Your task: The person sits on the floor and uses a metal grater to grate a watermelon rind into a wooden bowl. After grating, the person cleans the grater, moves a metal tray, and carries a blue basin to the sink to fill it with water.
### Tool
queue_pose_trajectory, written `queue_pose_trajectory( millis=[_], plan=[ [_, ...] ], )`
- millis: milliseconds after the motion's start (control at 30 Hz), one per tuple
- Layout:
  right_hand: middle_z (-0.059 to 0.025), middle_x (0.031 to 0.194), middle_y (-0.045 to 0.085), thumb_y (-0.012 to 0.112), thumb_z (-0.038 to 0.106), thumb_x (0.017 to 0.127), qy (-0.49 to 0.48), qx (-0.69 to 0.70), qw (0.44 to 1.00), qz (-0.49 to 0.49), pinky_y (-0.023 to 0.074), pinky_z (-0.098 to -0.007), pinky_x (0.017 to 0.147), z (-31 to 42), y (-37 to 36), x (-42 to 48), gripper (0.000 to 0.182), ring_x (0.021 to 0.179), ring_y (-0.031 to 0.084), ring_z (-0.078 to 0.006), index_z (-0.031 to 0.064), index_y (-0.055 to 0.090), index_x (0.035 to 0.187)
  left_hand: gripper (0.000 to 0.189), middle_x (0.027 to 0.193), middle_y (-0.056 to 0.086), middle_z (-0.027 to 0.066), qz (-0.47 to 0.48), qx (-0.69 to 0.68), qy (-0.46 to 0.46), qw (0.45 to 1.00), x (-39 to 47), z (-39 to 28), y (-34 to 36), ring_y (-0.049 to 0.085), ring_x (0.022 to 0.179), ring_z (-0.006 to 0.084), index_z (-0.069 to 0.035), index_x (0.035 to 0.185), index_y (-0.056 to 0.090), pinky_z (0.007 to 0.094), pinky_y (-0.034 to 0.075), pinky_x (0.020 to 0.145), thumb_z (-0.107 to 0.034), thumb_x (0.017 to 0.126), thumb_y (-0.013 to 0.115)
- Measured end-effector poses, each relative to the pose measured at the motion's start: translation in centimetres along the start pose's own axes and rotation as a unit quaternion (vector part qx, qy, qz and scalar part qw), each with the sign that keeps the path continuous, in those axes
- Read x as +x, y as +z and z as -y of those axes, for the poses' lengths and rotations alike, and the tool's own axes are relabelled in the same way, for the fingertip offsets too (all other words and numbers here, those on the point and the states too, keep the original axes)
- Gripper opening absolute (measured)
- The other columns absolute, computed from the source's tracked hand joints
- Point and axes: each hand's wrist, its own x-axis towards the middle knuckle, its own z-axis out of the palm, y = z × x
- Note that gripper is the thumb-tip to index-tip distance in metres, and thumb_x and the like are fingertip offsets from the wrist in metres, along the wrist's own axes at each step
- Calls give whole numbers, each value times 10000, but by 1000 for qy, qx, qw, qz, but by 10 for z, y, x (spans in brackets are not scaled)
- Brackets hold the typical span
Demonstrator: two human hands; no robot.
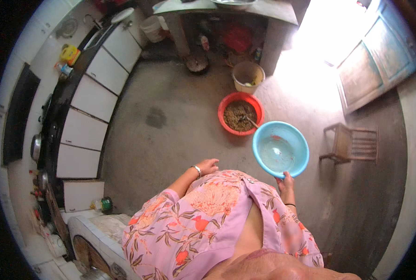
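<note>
A light blue plastic basin point(280, 149) is tilted in the grip of my right hand point(285, 182), whose fingers close on its near rim. Some clear liquid seems to lie at the basin's bottom. My left hand point(208, 166) is held beside my waist, holding nothing, its fingers partly apart, with a bracelet on the wrist. Ahead on the floor stands a red plastic basin point(222, 119) full of a brown grainy mass, and a long-handled utensil point(251, 121) rests in it. Just behind it is a pale bucket point(249, 77) with some scraps inside.
A small wooden chair point(348, 142) stands to the right, near an opened blue door point(379, 59) and a bright doorway. White cabinets point(89, 127) line the left under a dark counter. A concrete table point(225, 7) stands at the far side, and a tiled stove point(89, 227) at lower left.
</note>
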Motion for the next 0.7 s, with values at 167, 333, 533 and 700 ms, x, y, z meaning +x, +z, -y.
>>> queue_pose_trajectory(
  millis=[167,333,533,700],
  plan=[
    [-117,973,537,538,63,775,35,-111,987,107,526,-410,614,16,120,23,320,817,576,-258,17,465,1083,503,1055,599,169,-121,-99,-74,985,-22,-19,-33,586,941,268,-32,1245,432,343,461,823,-252,805,536],
    [-122,937,538,550,97,771,73,-221,957,172,538,-403,602,-2,232,37,302,770,585,-253,6,469,1047,514,1184,522,131,-148,-308,-115,933,-30,2,-57,541,947,164,-74,1322,349,303,499,735,-180,850,523],
    [-94,879,524,525,95,794,133,-301,904,271,553,-354,512,-73,370,18,285,667,576,-216,35,431,1057,637,1092,516,82,-181,-495,-153,836,-30,88,-120,535,938,176,-114,1382,183,315,496,717,-240,871,541],
    [-112,912,547,507,82,809,181,-308,891,282,515,-348,525,-159,491,9,296,678,577,-245,12,440,1089,757,1089,509,115,-273,-525,-71,803,-27,170,-232,530,964,205,-105,1395,66,360,508,708,-287,857,567]
  ],
)
